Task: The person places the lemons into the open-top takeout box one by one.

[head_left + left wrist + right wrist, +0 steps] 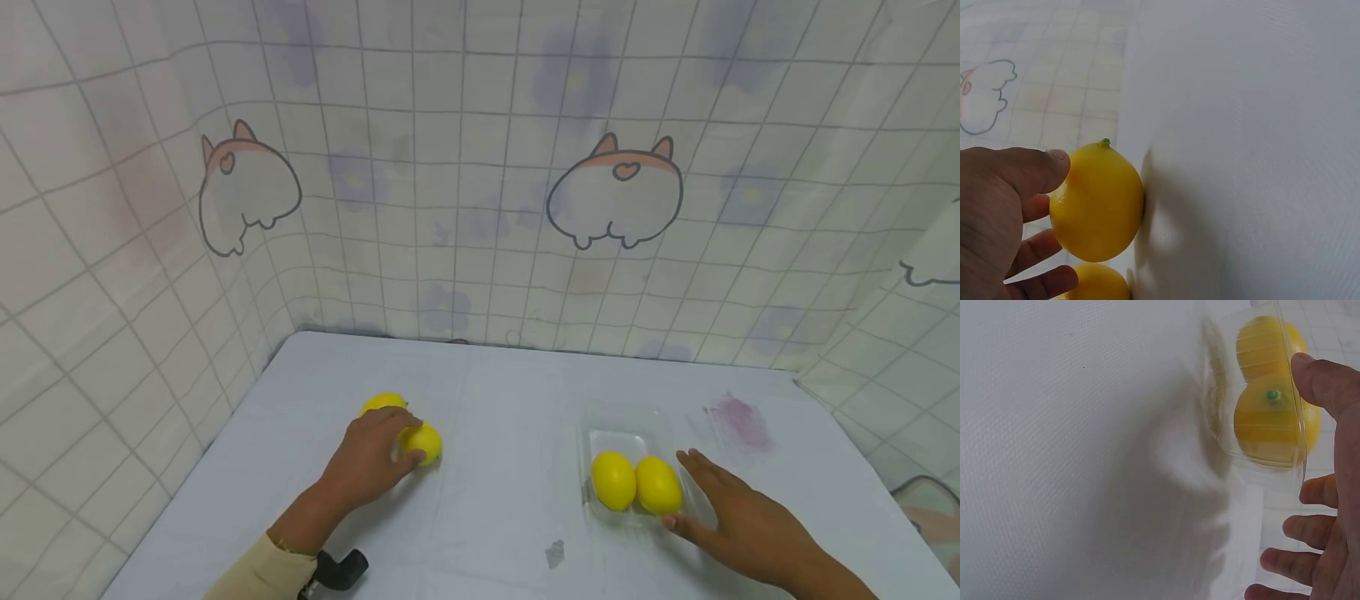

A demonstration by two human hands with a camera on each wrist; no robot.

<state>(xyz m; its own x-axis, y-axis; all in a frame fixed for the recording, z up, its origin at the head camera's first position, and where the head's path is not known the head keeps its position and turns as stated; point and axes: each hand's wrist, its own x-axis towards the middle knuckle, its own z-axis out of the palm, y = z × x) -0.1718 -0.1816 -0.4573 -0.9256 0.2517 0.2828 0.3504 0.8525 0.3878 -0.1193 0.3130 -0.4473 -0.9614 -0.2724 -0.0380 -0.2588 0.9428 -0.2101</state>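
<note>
In the head view, the near lemon (pixel 427 443), on the left half of the counter (pixel 495 475), is held between the thumb and curled fingers of the left hand (pixel 358 462). A far lemon (pixel 384 402) is partly covered by that hand, so the near one is best drawn clear of it before any lift, lest the far one be nudged and rolled. On the right, a third lemon (pixel 613 481) and a fourth lemon (pixel 659 485) are set side by side in the near part of a clear container (pixel 618 442), with the right hand (pixel 757 529) placed at its right side.

In the left wrist view, the thumb is laid on the near lemon by its stem end, and the other fingers are reached behind it. Whether the fruit is lifted at all cannot be told. Since the skin looks smooth and round, a firmer hold would probably be gained with the fingers wrapped further past its widest part.

In the right wrist view, the container's rim is met by the thumb, while the other fingers are left spread and gripping nothing. A light touch there seems enough; with too hard a push, the thin wall could be bent or the container slid.
</note>
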